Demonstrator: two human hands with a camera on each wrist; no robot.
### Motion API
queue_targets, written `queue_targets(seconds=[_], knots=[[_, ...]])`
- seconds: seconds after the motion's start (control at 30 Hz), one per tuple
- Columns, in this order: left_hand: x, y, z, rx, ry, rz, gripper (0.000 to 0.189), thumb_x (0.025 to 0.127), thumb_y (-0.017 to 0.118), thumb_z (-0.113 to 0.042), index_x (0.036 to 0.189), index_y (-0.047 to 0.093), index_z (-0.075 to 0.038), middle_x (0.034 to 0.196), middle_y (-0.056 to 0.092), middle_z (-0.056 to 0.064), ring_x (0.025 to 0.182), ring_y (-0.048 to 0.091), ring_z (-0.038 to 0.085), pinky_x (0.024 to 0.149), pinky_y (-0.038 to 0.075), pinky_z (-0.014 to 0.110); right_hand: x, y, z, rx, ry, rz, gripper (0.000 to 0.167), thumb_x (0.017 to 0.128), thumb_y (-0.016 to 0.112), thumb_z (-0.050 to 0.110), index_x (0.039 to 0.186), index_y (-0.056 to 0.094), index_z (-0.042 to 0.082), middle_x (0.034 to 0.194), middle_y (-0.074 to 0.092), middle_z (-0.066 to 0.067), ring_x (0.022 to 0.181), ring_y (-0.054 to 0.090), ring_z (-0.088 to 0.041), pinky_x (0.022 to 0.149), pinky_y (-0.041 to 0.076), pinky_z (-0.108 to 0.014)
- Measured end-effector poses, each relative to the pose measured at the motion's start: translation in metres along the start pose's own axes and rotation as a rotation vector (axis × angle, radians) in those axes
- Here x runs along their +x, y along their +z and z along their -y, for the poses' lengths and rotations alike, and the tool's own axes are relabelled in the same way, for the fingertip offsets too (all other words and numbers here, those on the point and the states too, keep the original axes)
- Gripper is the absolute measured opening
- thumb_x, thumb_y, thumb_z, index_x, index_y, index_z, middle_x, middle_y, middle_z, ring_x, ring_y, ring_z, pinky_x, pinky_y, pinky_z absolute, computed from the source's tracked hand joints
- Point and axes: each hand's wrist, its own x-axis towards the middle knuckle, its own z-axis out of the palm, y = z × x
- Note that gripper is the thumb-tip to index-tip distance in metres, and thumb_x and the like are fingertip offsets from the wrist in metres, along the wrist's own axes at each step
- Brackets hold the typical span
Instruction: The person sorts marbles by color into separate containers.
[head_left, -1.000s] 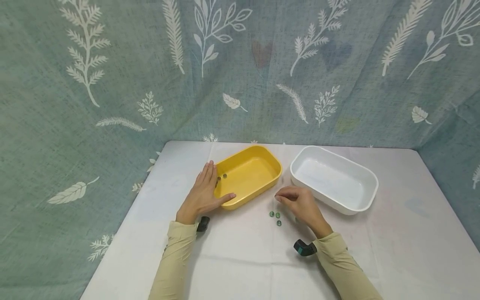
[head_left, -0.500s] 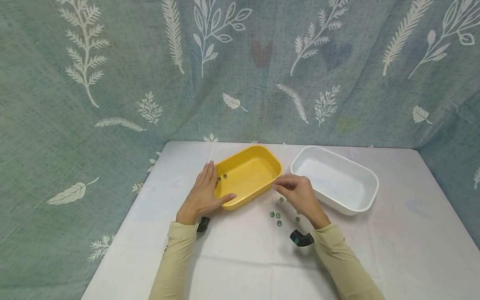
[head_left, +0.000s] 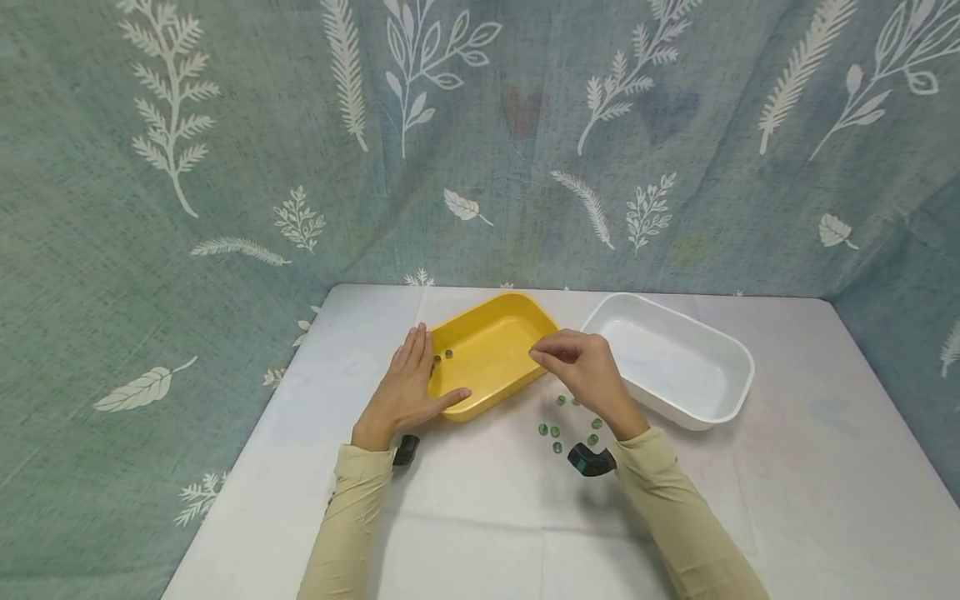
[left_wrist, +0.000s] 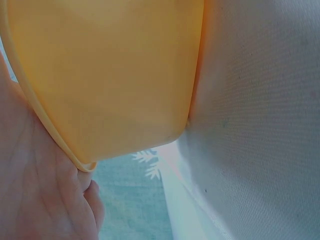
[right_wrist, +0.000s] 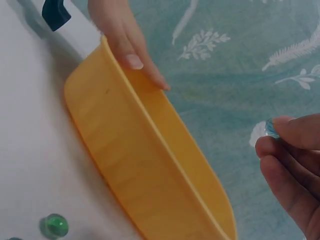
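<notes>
My left hand (head_left: 405,387) rests on the left end of a yellow tray (head_left: 501,387), its fingers straight over the rim; the palm side shows against the rim in the left wrist view. A few small dark marbles (head_left: 448,354) lie in the tray near those fingers. Above the tray's right edge, my right hand (head_left: 588,371) pinches a clear, bluish glass marble (right_wrist: 271,128) between thumb and fingertip. Below that hand, several green glass marbles (head_left: 555,432) are scattered on the white cloth. One green marble (right_wrist: 54,226) shows beside the tray in the right wrist view.
A white tray (head_left: 738,392) stands right of the yellow one, behind the right wrist. Both are on a table with a white cloth (head_left: 480,533). A green leaf-patterned curtain (head_left: 480,225) hangs behind and to the left.
My right hand has risen and moved left from the cloth to above the yellow tray's edge, carrying the marble. More green marbles are uncovered. The left hand has stayed in place.
</notes>
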Motion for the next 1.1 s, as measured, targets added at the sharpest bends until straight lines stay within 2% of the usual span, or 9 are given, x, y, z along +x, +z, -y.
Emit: queue_targets(seconds=[0.3, 0.6, 1.1], knots=[[-0.001, -0.001, 0.000, 0.001, 0.008, -0.009, 0.122, 0.088, 0.054, -0.080, 0.165, 0.005, 0.001, 0.176, -0.002, 0.018, 0.164, -0.002, 0.032, 0.133, 0.013, 0.055, 0.010, 0.003, 0.011, 0.024, -0.021, 0.005, 0.013, 0.093, 0.078, 0.014, 0.102, 0.082, 0.006, 0.103, 0.078, -0.010, 0.093, 0.075, -0.023, 0.085, 0.064, -0.032], [-0.001, -0.001, -0.001, -0.005, 0.006, -0.004, 0.123, 0.087, 0.053, -0.082, 0.165, 0.004, 0.001, 0.176, -0.005, 0.015, 0.164, -0.002, 0.032, 0.132, 0.013, 0.055, 0.019, 0.005, 0.018, 0.013, -0.045, 0.020, 0.012, 0.094, 0.077, 0.014, 0.101, 0.082, 0.006, 0.102, 0.078, -0.009, 0.093, 0.075, -0.021, 0.087, 0.063, -0.036], [-0.001, 0.001, 0.002, -0.006, -0.004, 0.004, 0.124, 0.087, 0.051, -0.084, 0.165, 0.002, -0.001, 0.176, -0.008, 0.013, 0.164, -0.004, 0.030, 0.133, 0.011, 0.055, 0.032, 0.013, 0.024, -0.029, -0.070, 0.032, 0.010, 0.094, 0.076, 0.013, 0.099, 0.083, 0.007, 0.102, 0.079, -0.008, 0.091, 0.074, -0.020, 0.082, 0.062, -0.032]])
